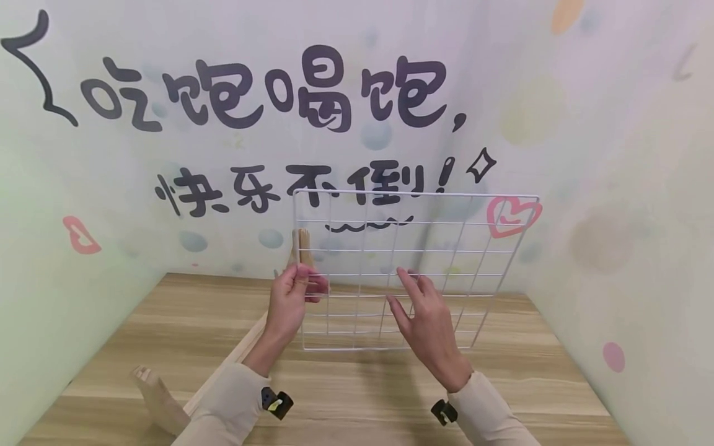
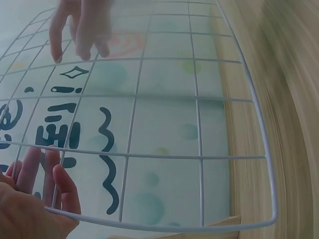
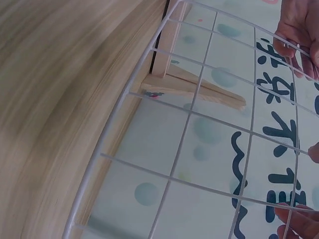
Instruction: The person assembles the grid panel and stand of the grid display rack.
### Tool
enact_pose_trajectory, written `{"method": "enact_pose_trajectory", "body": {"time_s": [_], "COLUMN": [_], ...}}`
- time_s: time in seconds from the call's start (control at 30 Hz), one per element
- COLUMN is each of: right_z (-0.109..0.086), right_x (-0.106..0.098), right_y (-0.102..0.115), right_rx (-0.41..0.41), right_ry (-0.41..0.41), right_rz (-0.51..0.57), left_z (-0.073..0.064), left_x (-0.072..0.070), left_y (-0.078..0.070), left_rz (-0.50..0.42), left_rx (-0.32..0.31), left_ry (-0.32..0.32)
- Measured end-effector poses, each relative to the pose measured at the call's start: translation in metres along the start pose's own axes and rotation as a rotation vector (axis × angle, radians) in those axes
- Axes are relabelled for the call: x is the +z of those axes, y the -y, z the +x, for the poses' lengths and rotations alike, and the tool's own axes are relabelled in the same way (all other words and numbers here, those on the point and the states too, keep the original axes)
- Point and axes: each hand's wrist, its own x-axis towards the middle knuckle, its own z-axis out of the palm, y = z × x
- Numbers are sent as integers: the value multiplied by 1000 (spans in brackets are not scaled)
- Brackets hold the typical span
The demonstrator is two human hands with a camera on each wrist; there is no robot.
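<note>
A white wire grid panel (image 1: 418, 194) stands tilted up above the wooden tabletop. At its left edge my left hand (image 1: 287, 306) grips the frame wire, fingers curled behind it and thumb in front. The right hand (image 1: 432, 328) is at the middle of the grid, its fingers extended and spread, fingertips right at the wires. In the left wrist view, the left hand (image 2: 30, 209) wraps the rim while the right hand (image 2: 92, 25) points down at the mesh. The right wrist view catches the left hand (image 3: 299, 30) at the far edge.
Behind and left of the grid lies a wooden stand (image 1: 158, 399), a long bar with a splayed foot at each end. Its far foot (image 3: 199, 89) shows through the wires. White walls with black lettering enclose the tabletop (image 1: 530, 353) at the back and sides.
</note>
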Motion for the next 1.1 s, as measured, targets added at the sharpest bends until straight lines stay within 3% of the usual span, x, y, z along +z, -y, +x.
{"method": "enact_pose_trajectory", "body": {"time_s": [0.57, 1.1], "right_z": [1, -4], "right_x": [9, 15], "right_y": [4, 1], "right_rx": [79, 86], "right_ry": [-55, -139], "right_rz": [-15, -47], "left_z": [-2, -7], "left_x": [4, 2], "left_y": [1, 1], "left_rz": [-13, -30], "left_rx": [51, 64], "left_ry": [8, 87]}}
